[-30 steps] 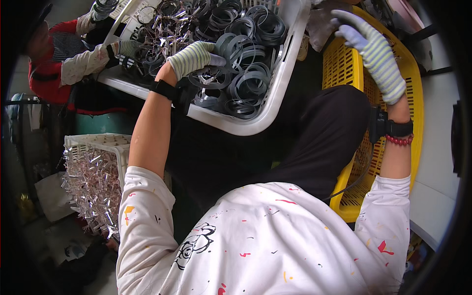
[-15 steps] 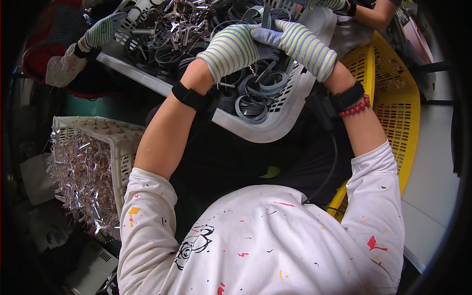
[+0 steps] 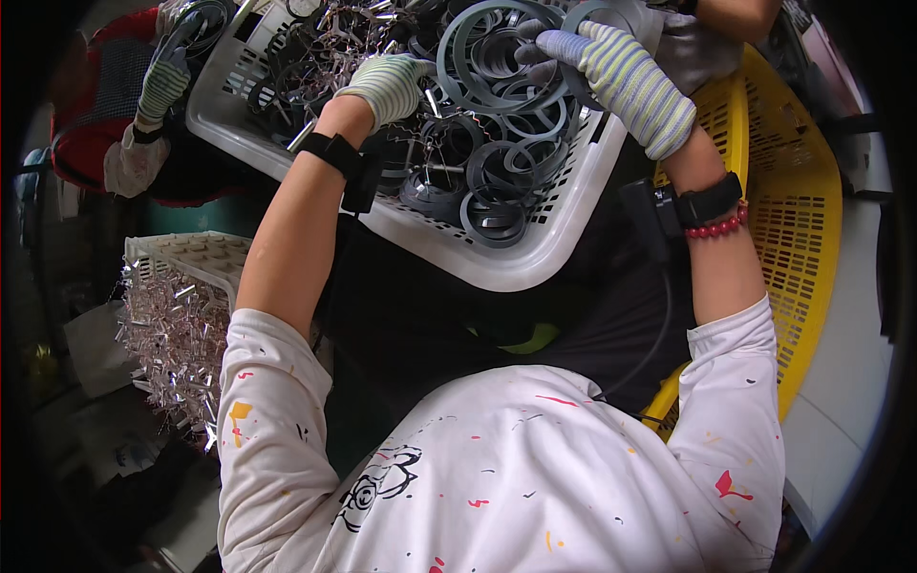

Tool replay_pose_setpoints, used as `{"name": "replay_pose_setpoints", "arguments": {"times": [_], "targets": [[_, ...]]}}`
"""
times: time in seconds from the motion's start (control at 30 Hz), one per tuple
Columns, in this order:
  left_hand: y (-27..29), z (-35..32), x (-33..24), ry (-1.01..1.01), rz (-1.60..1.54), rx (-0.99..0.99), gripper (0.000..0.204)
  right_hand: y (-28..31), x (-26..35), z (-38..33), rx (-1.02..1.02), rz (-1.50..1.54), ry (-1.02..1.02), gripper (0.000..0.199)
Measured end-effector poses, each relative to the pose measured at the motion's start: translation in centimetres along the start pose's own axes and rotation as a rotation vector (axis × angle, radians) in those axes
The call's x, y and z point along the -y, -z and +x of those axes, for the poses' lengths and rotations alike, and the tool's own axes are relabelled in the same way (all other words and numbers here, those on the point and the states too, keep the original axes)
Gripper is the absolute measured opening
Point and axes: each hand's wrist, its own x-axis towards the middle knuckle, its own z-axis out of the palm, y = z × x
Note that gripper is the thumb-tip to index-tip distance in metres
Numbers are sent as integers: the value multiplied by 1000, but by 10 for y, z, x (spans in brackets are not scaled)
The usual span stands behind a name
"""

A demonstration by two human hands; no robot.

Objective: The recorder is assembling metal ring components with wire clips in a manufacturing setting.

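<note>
My left hand (image 3: pixel 387 88), in a striped knit glove, is over the white basket (image 3: pixel 501 275), its fingers bent together among thin metal pieces (image 3: pixel 377 33). Whatever sits between those fingertips is hidden. On the basket's right side my right hand (image 3: pixel 626 86), gloved alike, has its fingers closed on a grey coiled strip (image 3: pixel 447 67) that forms a wide loop. More grey coiled strips (image 3: pixel 492 215) lie in the basket below and between both hands.
A yellow slotted basket (image 3: pixel 788 248) stands at my right. On the left, a pale crate (image 3: pixel 191 250) is beside heaped shiny metal pieces (image 3: pixel 172 334). A co-worker's gloved hand (image 3: pixel 164 86) holds grey strips at far left; another person's arm (image 3: pixel 735 17) reaches in at upper right.
My hands, together half a second ago, have moved apart, left hand leftward and right hand rightward. A wide grey loop now shows by the right hand. The co-worker's left-side hand has shifted.
</note>
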Motion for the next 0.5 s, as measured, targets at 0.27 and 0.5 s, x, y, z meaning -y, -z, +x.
{"name": "replay_pose_setpoints", "arguments": {"times": [0.27, 0.5], "targets": [[-70, 29, -22, -451, 581, 273, 57, 15, 6, -7, -98, -221, 52, 30], [-67, 34, -52, -222, 252, 101, 33, 20, 17, -20, -95, -166, 115, 31]]}}
